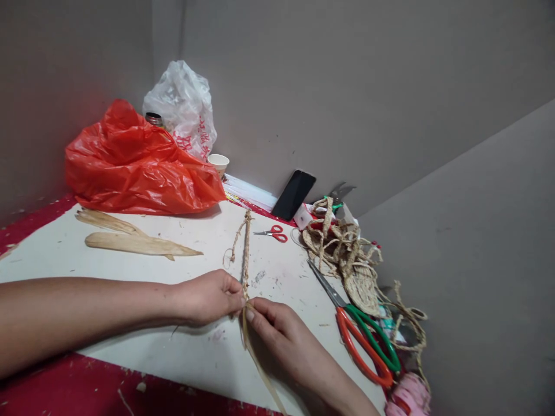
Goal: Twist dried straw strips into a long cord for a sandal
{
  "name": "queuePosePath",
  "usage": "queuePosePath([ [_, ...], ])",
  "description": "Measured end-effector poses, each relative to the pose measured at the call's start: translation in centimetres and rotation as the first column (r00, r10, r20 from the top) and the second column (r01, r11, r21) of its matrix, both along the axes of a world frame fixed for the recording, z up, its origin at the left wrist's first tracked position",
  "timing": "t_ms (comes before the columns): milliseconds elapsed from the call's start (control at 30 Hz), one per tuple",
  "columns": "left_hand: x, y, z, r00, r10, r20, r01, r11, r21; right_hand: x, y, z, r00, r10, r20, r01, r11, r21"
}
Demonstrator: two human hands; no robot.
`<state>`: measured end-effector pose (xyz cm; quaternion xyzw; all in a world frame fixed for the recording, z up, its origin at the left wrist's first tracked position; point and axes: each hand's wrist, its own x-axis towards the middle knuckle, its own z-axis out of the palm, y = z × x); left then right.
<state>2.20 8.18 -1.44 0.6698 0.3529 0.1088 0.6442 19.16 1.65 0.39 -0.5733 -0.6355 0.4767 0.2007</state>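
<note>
A narrow straw braid (247, 248) runs away from me over the white board, its far end near the middle of the table. My left hand (212, 297) pinches the near end of this braid from the left. Close against it, my right hand (277, 329) is closed with thumb and forefinger on the same end. Loose flat strands (262, 372) trail from between the fingers toward the front edge. A thin side cord (235, 245) with a small loop lies left of the braid. The exact crossing of strands is hidden by my fingertips.
Small red scissors (274, 233) lie right of the braid; large scissors (366, 341) with red and green handles lie farther right. Dry husk leaves (139, 243) rest at left. Behind stand a red plastic bag (143, 167), paper cup (218, 164) and phone (294, 195). Braided coils (359, 277) heap at right.
</note>
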Motion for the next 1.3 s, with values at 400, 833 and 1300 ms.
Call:
queuePosePath([
  [400, -0.2, -0.9, 0.3, 0.997, 0.026, 0.072, -0.027, 1.0, 0.01, -3.1, -1.5, 0.0, 0.691, -0.538, -0.483, 0.223, 0.794, -0.565],
  [833, 0.0, -1.5, 0.4, 0.981, 0.138, 0.137, -0.122, 0.986, -0.114, -3.2, -2.5, -1.9, 0.947, -0.219, 0.235, 0.158, 0.954, 0.255],
  [1300, -0.1, -1.2, 1.0, 0.985, 0.121, 0.124, -0.098, 0.979, -0.178, -0.3, -2.7, 3.2, 0.963, -0.231, 0.137, 0.185, 0.94, 0.286],
])
